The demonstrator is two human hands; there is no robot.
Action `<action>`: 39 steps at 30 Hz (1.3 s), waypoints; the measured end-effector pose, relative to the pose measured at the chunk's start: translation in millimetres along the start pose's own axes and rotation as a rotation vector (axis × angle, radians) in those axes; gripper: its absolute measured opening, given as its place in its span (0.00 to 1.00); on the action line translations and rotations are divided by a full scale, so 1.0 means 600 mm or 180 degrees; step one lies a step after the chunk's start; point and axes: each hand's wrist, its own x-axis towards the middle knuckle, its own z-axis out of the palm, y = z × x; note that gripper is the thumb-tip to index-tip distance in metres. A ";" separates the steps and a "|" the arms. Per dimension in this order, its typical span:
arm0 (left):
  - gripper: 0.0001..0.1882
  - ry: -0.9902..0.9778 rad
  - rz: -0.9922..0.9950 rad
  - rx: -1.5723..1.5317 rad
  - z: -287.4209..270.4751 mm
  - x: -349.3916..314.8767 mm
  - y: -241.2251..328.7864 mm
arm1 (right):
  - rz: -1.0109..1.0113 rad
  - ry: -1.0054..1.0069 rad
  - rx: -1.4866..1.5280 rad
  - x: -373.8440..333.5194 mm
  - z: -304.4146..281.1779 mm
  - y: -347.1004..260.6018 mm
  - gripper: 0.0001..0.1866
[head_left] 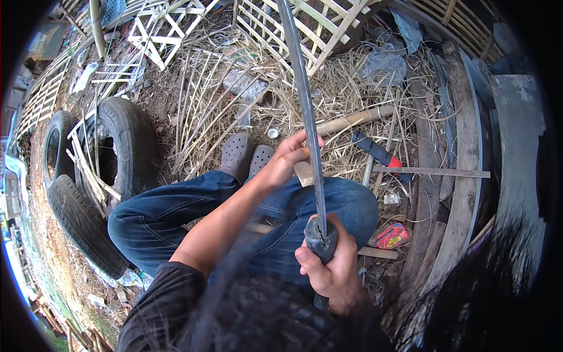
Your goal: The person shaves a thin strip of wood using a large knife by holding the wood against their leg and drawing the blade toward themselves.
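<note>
My right hand (334, 267) is closed around the dark, cracked handle (321, 239) of a long machete-like blade (306, 100). The blade rises almost straight away from me, past the far edge of the view. My left hand (287, 159) is bent beside the blade's middle, its fingers closed on a short pale piece of bamboo (304, 173). The blade partly hides the fingertips and that piece. Both hands are above my crossed legs in blue jeans (176, 205). Just beyond my left hand, a thicker bamboo length (355, 120) rests on the shavings.
Old tyres (126, 138) lie at the left. Bamboo lattice panels (316, 29) stand at the far side, with shavings (281, 88) across the ground. To the right are a black-and-red tool (375, 149), a red packet (393, 236) and weathered planks (466, 135). Grey clogs (237, 154) sit ahead.
</note>
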 end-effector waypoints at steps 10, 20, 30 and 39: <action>0.15 -0.0013 0.0060 0.0104 0.005 -0.001 0.002 | 0.0179 0.0036 0.0023 -0.006 -0.001 -0.008 0.22; 0.14 0.0019 0.0071 0.0063 0.056 -0.003 0.045 | 0.0195 0.0102 0.0541 -0.050 -0.021 -0.063 0.16; 0.13 -0.0304 0.0049 0.0048 0.033 -0.006 0.030 | 0.0084 0.0165 0.0507 -0.031 0.009 -0.060 0.14; 0.13 -0.0463 -0.0532 -0.0450 -0.007 0.026 0.011 | 0.0566 0.0396 0.0548 -0.020 0.026 -0.058 0.13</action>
